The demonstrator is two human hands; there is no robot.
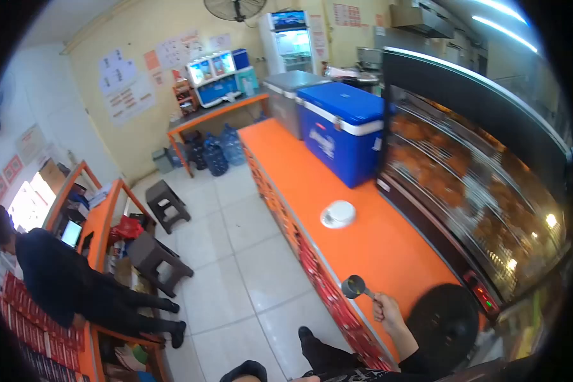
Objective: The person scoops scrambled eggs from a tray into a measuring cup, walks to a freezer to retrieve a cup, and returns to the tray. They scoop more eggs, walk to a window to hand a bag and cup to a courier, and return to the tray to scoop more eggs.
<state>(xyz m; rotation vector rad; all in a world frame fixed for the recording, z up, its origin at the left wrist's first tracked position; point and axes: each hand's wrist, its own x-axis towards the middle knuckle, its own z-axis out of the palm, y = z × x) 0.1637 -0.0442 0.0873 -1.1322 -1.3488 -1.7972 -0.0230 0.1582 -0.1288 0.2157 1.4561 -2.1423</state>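
Your right grip (387, 311) clasps the cup (353, 288) by its handle, by the counter's (369, 245) edge; a wrist tilt could spill any contents, a loose hold drop it. Your left grip (311, 379), I cannot tell.

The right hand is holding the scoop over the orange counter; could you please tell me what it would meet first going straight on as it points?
Probably the white round item on the counter, though the right hand may pass above it; height is unclear.
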